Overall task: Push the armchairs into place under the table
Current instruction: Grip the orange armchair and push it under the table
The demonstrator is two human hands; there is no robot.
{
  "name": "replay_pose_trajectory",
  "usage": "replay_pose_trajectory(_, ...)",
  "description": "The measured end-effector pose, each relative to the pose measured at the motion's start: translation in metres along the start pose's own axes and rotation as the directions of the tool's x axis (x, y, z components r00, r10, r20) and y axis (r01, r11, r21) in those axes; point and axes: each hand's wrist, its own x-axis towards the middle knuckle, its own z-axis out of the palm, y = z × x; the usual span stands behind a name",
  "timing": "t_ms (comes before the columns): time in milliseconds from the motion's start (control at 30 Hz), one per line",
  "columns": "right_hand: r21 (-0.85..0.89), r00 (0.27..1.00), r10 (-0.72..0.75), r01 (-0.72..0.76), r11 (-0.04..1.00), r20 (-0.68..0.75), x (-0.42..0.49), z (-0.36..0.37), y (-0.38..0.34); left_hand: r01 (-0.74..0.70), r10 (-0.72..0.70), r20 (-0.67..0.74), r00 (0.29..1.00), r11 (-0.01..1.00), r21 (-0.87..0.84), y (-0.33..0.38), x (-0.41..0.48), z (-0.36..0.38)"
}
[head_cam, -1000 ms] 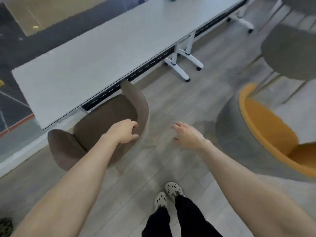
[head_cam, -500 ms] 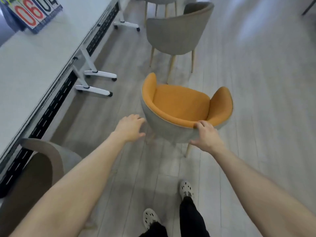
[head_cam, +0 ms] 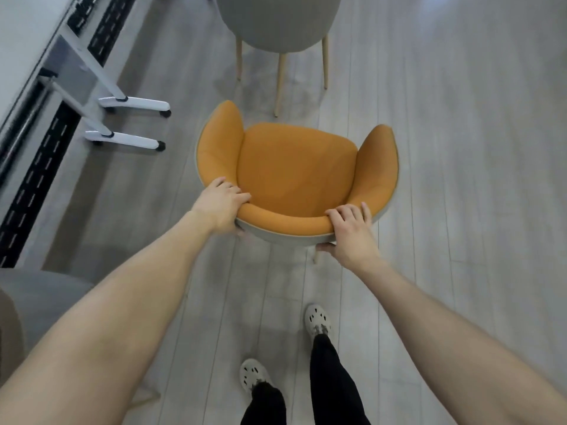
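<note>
An orange armchair (head_cam: 297,167) with a grey outer shell stands on the floor right in front of me, its seat facing away. My left hand (head_cam: 222,207) grips the left end of its backrest rim, fingers curled over the top. My right hand (head_cam: 352,231) grips the right end of the same rim, thumb under the shell. The white table (head_cam: 24,35) runs along the left edge, its wheeled legs (head_cam: 129,122) to the chair's left. The chair stands out in the open floor, apart from the table.
A grey armchair (head_cam: 276,23) on wooden legs stands just beyond the orange one. Another grey-brown armchair (head_cam: 40,299) sits by the table at the lower left. My feet (head_cam: 317,320) are on the pale plank floor, which stretches open to the right.
I turned from the brown chair at the table toward the orange armchair and stepped closer. Both hands, open and reaching before, are now closed on its backrest rim.
</note>
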Motion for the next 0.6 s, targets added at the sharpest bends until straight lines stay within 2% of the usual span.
replay_pose_trajectory(267, -0.017, 0.996, -0.094, 0.094, 0.995, -0.001, 0.007, 0.007, 0.005, 0.075, -0.078, -0.068, 0.995, 0.996, -0.044, 0.014, -0.034, 0.022)
replay_pose_trajectory(600, -0.103, 0.932, -0.349, 0.359, 0.928, 0.1, 0.113, -0.012, 0.001, 0.365, -0.375, -0.033, 0.926, 0.916, -0.167, 0.016, -0.062, 0.039)
